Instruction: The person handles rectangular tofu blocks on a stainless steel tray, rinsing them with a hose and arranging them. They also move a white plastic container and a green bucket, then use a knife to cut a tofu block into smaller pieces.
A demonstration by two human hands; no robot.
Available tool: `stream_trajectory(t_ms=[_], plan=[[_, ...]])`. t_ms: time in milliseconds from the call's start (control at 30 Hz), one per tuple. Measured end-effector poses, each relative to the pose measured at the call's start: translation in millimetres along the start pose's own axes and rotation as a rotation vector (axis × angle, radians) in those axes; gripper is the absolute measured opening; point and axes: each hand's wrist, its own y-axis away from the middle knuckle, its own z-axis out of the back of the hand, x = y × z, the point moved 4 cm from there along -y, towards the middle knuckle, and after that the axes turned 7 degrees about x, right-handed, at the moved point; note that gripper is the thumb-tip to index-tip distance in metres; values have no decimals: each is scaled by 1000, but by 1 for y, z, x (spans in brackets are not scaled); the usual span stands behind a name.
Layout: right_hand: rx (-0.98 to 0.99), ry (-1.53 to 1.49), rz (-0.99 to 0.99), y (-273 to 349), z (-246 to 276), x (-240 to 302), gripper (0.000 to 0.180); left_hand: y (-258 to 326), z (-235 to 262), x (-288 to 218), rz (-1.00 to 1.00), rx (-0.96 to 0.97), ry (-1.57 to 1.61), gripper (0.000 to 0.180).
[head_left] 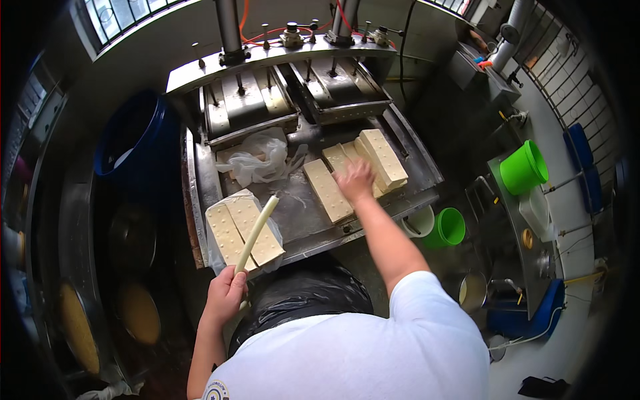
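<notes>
Cream dimpled slabs (327, 190), green buckets (524, 168)

We see a clear plastic bag (243, 230) under two pale slabs, front left of the metal table (303, 217), another crumpled clear bag (263, 157) behind it

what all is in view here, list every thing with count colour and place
pale slabs: several, cream, right of the steel table under the right hand
bagged slabs: two, cream, clear bag at table's front left
stick: one, pale yellow, held over the bagged slabs
crumpled plastic bag: one, clear, table centre
steel table: one, grey, centre
press moulds: two, grey metal, table's back
barrel: one, blue, left
buckets: two, green, right
left hand: gripping the stick
right hand: on the pale slabs
</notes>
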Motion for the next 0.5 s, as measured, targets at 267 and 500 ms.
stream_trajectory(t_ms=[267,500], plan=[[231,-66,-178,-35,44,-103,95,-13,-24,-16,43,30,40,24],[-17,-115,-10,3,36,-44,83,-25,-27,-23,59,10,20,24]])
